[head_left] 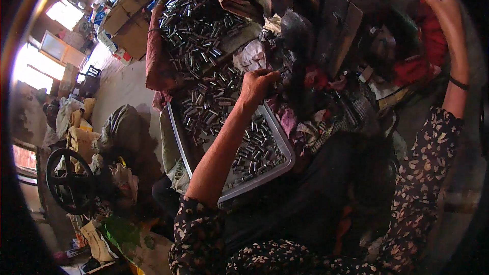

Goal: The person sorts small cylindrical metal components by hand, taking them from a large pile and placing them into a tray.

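My left hand (257,86) reaches over the heap of metal pieces, its fingers bent together at a dark, fuzzy mass; whatever they hold is hidden in shadow. Small, shiny, tube-shaped metal pieces (209,107) lie below and beyond it. Several fill a pale plastic tray (290,158) under my left forearm. My right hand (445,10) is raised at the far right against red cloth (433,30). Its thumb stands apart, with red cloth showing in the gap. The other fingers are lost at the dark picture rim.
A larger metal heap lies beyond the tray, edged by reddish cloth (155,48). Dark boards (344,33) stand between my hands, with rags (290,119) below. Leftward are a black spoked wheel (70,181), a grey sack (122,130) and cardboard boxes (125,20).
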A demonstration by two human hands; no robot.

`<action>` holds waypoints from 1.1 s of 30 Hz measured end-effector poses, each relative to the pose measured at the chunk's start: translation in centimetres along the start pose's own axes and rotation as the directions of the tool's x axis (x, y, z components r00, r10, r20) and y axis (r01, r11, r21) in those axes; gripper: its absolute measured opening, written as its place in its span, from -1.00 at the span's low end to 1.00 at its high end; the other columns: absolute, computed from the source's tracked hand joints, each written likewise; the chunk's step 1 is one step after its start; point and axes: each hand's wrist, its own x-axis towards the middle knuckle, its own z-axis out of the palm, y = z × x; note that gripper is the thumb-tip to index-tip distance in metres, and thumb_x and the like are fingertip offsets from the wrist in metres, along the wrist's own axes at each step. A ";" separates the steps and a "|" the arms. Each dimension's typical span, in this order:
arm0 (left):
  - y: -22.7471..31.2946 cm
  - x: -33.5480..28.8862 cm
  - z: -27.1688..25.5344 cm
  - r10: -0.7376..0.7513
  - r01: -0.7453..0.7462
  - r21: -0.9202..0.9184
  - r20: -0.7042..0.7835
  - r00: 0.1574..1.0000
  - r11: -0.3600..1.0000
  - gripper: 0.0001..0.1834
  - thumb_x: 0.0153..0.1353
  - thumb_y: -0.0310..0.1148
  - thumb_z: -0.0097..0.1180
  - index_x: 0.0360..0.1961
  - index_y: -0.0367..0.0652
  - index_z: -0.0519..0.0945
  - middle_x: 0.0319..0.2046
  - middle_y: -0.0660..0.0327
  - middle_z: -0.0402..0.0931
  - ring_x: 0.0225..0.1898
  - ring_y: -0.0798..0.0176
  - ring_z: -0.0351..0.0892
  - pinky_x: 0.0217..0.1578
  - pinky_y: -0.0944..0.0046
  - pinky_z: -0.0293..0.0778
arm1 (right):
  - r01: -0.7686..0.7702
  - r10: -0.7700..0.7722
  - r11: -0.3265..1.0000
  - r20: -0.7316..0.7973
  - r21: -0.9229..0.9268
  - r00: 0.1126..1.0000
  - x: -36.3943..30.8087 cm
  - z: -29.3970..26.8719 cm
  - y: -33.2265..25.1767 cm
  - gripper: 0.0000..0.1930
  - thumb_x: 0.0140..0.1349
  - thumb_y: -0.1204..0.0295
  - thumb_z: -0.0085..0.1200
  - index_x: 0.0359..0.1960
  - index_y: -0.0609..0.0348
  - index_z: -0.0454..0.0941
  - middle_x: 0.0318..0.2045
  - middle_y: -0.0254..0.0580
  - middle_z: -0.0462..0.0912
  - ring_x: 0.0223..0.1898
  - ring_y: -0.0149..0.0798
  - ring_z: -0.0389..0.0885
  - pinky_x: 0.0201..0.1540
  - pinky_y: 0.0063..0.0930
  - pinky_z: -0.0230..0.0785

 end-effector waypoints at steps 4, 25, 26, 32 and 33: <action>-0.5 0.9 0.1 0.018 -0.018 0.076 -0.005 1.000 0.997 -0.68 -0.01 -0.23 0.16 -0.42 -0.35 0.61 -0.57 0.22 0.55 -0.61 0.37 0.48 -0.57 0.36 0.38 | 0.026 -0.027 0.999 -0.045 -0.031 0.999 0.3 0.4 -0.4 -0.59 0.08 0.27 0.11 -0.08 0.26 0.44 -0.21 -0.22 0.55 -0.20 -0.38 0.49 -0.04 -0.51 0.26; -1.5 -3.5 -3.7 -0.193 0.166 -0.649 0.031 0.981 0.742 -0.69 0.17 -0.18 0.03 -0.21 -0.19 0.46 -0.44 0.21 0.49 -0.49 0.35 0.46 -0.58 0.39 0.41 | 0.479 -0.473 0.822 -0.101 0.307 0.876 -20.2 8.5 -13.6 -0.66 -0.01 0.64 0.01 -0.12 0.27 0.40 -0.18 -0.02 0.50 -0.11 -0.09 0.43 -0.05 -0.29 0.28; -1.8 -4.5 -4.9 -0.229 0.208 -0.713 0.068 0.971 0.670 -0.68 0.18 -0.14 0.01 -0.19 -0.17 0.43 -0.43 0.19 0.48 -0.45 0.34 0.47 -0.56 0.38 0.43 | 0.553 -0.591 0.741 -0.021 0.381 0.806 -21.7 10.9 -14.7 -0.66 -0.05 0.65 0.02 -0.15 0.28 0.41 -0.21 -0.01 0.48 -0.13 -0.03 0.43 -0.07 -0.27 0.29; -6.4 -11.1 -15.1 -0.209 0.205 -0.952 0.158 0.965 0.226 -0.66 0.23 -0.08 -0.09 -0.14 -0.11 0.40 -0.33 0.13 0.48 -0.36 0.29 0.51 -0.48 0.47 0.52 | 0.253 -0.583 0.770 0.485 0.586 0.652 -31.3 24.6 -17.6 -0.63 0.06 0.46 0.02 -0.06 0.26 0.36 -0.04 0.02 0.38 -0.04 0.03 0.38 -0.01 -0.23 0.27; -6.4 -12.5 -15.7 -0.209 0.139 -0.968 0.095 0.973 0.208 -0.65 0.24 -0.09 -0.10 -0.13 -0.12 0.40 -0.29 0.12 0.47 -0.32 0.28 0.51 -0.45 0.43 0.54 | 0.263 -0.553 0.812 0.542 0.521 0.632 -32.5 25.9 -18.0 -0.61 0.10 0.39 0.00 -0.01 0.23 0.34 0.03 0.02 0.34 0.01 0.05 0.36 0.03 -0.19 0.25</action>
